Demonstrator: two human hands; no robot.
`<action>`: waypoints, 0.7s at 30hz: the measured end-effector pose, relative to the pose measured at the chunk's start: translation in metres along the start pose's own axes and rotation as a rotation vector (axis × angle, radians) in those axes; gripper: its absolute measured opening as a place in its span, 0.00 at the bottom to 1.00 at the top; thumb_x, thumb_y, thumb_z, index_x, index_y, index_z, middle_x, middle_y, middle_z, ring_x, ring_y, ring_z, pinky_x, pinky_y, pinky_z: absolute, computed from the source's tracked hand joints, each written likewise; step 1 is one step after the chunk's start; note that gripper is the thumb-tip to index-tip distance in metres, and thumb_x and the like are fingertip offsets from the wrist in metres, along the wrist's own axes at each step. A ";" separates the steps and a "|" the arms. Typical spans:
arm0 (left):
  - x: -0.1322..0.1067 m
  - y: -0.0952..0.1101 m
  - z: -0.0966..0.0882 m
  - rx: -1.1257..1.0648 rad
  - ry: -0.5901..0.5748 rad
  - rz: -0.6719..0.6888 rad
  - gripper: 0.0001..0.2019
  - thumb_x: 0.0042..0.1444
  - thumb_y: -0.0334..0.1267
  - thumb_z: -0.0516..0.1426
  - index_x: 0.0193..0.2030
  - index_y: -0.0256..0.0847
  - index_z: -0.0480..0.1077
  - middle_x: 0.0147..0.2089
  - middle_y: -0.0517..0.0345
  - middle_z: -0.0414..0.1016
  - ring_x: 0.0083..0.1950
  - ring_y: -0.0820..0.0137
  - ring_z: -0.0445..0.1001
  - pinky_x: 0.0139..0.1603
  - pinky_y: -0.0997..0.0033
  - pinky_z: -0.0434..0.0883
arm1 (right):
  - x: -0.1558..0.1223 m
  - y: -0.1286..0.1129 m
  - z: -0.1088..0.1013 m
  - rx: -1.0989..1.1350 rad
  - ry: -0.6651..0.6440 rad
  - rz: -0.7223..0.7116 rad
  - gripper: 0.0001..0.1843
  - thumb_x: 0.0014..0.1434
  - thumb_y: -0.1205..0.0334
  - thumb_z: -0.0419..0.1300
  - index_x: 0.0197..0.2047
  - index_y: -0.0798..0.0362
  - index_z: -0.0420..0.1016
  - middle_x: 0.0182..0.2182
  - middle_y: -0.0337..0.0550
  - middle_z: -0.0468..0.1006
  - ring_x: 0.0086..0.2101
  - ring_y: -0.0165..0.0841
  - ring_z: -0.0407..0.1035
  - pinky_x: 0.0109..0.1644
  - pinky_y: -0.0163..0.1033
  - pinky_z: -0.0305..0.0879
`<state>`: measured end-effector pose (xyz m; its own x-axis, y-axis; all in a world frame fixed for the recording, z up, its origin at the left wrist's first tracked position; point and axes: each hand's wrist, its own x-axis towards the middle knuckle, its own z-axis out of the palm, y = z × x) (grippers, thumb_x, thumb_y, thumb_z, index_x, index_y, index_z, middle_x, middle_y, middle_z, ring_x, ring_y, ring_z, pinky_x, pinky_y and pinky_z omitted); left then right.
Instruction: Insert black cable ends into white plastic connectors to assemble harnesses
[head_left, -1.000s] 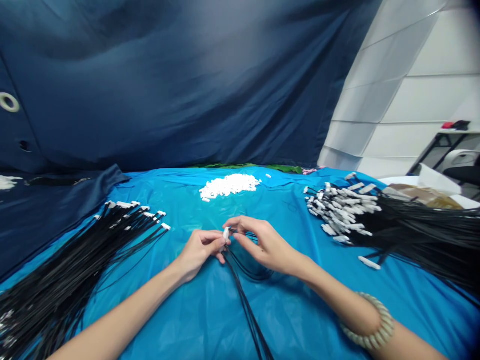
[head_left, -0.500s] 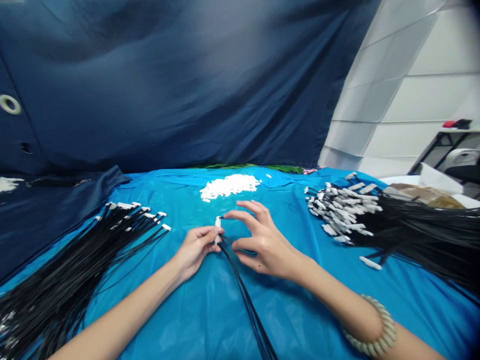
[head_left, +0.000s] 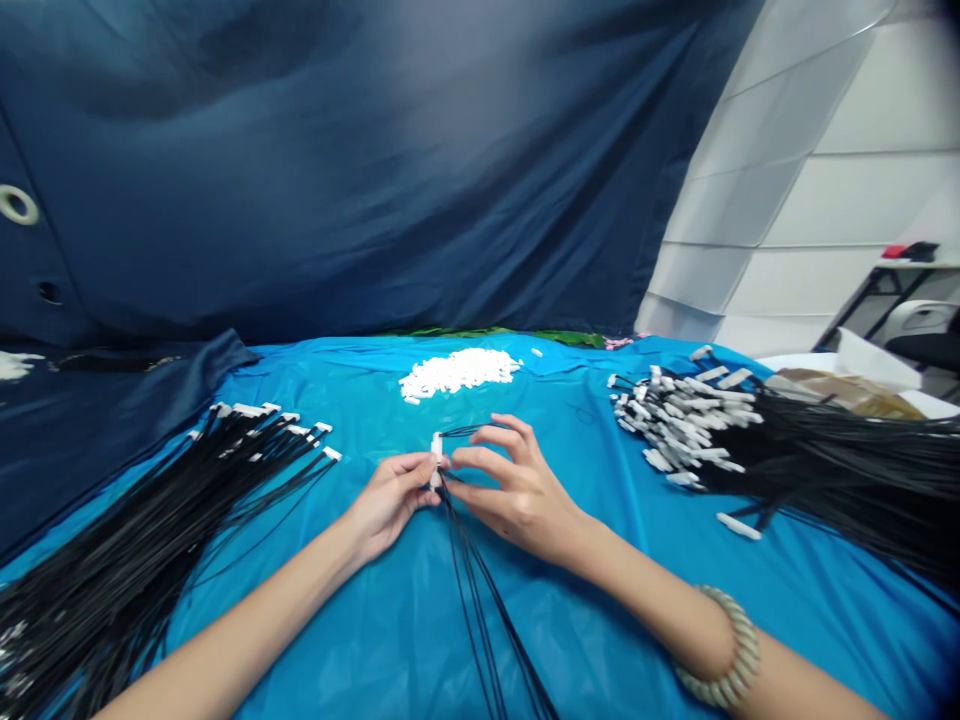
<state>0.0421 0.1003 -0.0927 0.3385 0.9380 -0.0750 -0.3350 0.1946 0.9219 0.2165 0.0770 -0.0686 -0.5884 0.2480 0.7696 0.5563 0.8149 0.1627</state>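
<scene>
Manual handling of wired connectors at a cloth-covered work surface. The left hand (head_left: pixel 397 502) is closed in a pinch, thumb against fingers, on a white connector (head_left: pixel 436 447), which stands roughly upright at the centre of the near half of the blue cloth (head_left: pixel 360 640). Thin black wires (head_left: pixel 477 590) trail from the connector toward the near edge, spreading slightly; others leave its upper end and run right, toward the fingers of the right hand (head_left: pixel 521 497). That hand lies just right of the connector, its fingers curved and parted; whether it grips any wire cannot be told. A coiled bracelet (head_left: pixel 748 645) encircles the right forearm.

At left, a bundle of black cables (head_left: pixel 142 520) lies slantwise, with white connectors at its far end. At right, a second cable bundle (head_left: pixel 840 450) extends to the right edge, its white end connectors (head_left: pixel 682 415) heaped toward the centre; one loose-lying connector (head_left: pixel 739 526) rests on the near side of this heap. Beyond the hands, on the far part of the cloth, is a pile of small white pieces (head_left: pixel 461 372), with a single piece (head_left: pixel 537 352) just to its right. A dark blue curtain (head_left: pixel 375 170) hangs behind; pale panels (head_left: pixel 795 190) stand at far right.
</scene>
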 end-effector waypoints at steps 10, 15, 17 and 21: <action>-0.001 0.000 0.000 0.002 0.010 -0.005 0.07 0.42 0.32 0.60 0.30 0.32 0.73 0.26 0.55 0.70 0.26 0.78 0.65 0.24 0.81 0.65 | -0.001 -0.002 0.007 0.012 0.079 -0.038 0.04 0.53 0.66 0.56 0.32 0.49 0.72 0.40 0.33 0.72 0.41 0.32 0.59 0.52 0.48 0.53; -0.001 0.000 0.001 0.009 0.008 -0.006 0.07 0.42 0.33 0.60 0.29 0.32 0.73 0.25 0.56 0.69 0.25 0.78 0.65 0.23 0.81 0.64 | -0.001 -0.001 0.006 0.045 0.066 -0.050 0.06 0.54 0.68 0.55 0.32 0.50 0.72 0.39 0.37 0.73 0.41 0.32 0.60 0.51 0.49 0.53; -0.001 0.001 0.001 0.015 0.017 -0.002 0.07 0.42 0.33 0.60 0.29 0.32 0.73 0.24 0.57 0.68 0.24 0.79 0.64 0.22 0.82 0.63 | 0.002 0.001 0.001 0.160 0.068 0.023 0.06 0.53 0.69 0.55 0.33 0.51 0.72 0.37 0.39 0.74 0.41 0.32 0.61 0.50 0.47 0.56; -0.002 0.002 0.002 0.034 0.054 0.004 0.07 0.41 0.34 0.60 0.28 0.32 0.73 0.25 0.56 0.67 0.25 0.79 0.64 0.22 0.83 0.63 | 0.009 0.007 -0.015 0.675 0.122 0.395 0.04 0.53 0.67 0.56 0.32 0.53 0.72 0.32 0.42 0.74 0.40 0.33 0.64 0.46 0.42 0.61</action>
<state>0.0421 0.0988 -0.0900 0.2888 0.9531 -0.0909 -0.3056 0.1817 0.9347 0.2237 0.0778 -0.0512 -0.3315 0.5579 0.7608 0.2118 0.8298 -0.5162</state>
